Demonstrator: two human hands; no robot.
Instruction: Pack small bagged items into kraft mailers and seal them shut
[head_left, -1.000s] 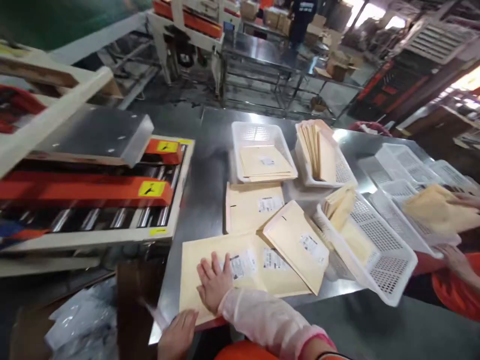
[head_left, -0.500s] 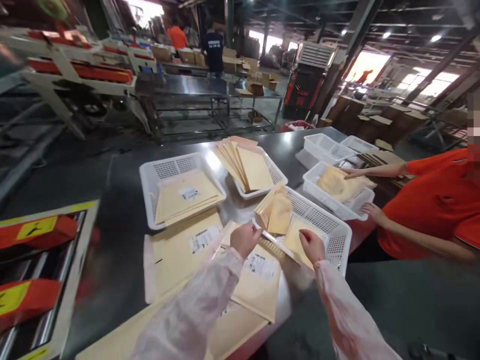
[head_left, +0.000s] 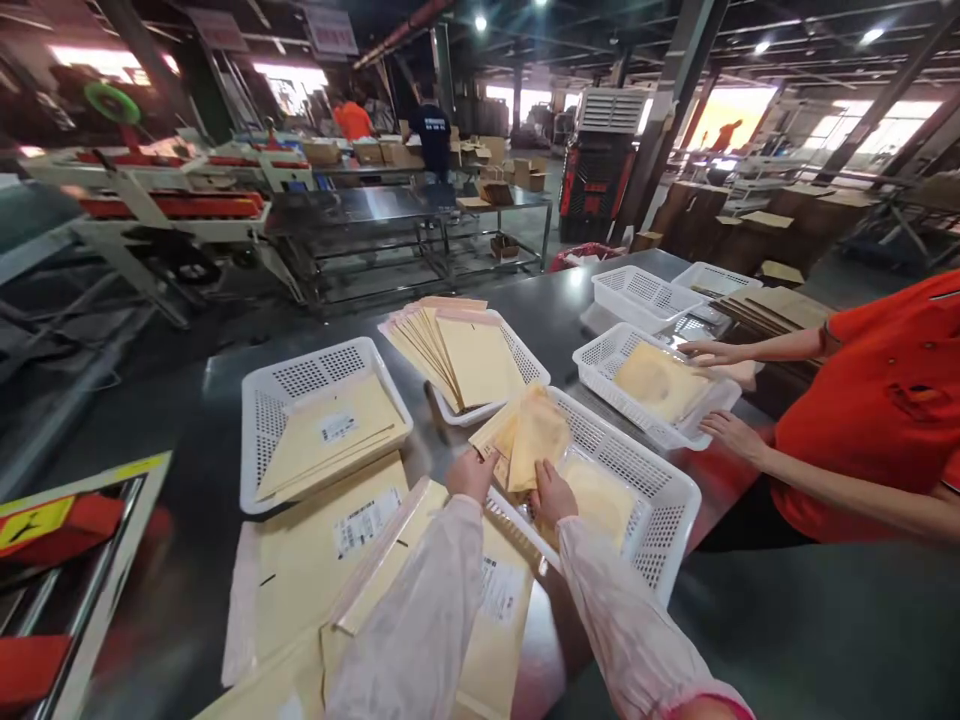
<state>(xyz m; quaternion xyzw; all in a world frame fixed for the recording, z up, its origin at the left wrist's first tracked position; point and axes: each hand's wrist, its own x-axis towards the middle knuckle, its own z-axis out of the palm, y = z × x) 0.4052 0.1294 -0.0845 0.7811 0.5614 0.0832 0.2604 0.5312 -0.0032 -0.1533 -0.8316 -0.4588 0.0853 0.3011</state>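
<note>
A white mesh basket (head_left: 660, 520) stands at the table's near edge with small tan padded envelopes (head_left: 529, 435) leaning at its left end. My left hand (head_left: 471, 474) grips the basket's near-left corner beside them. My right hand (head_left: 553, 494) reaches into the basket and touches the lower edge of those envelopes. Both arms wear pale plastic sleeves. A large labelled envelope (head_left: 491, 620) lies under my forearms.
More envelope-filled baskets (head_left: 259, 440) (head_left: 525, 365) stand on the steel table (head_left: 187, 590). To the right, a person in an orange shirt (head_left: 885, 400) holds an envelope in another basket (head_left: 600, 360). A roller conveyor (head_left: 52, 540) is at left. People stand far behind.
My right hand has moved left from the basket's front rim onto the leaning envelopes. My left hand stays at the basket's corner. The view has swung slightly right.
</note>
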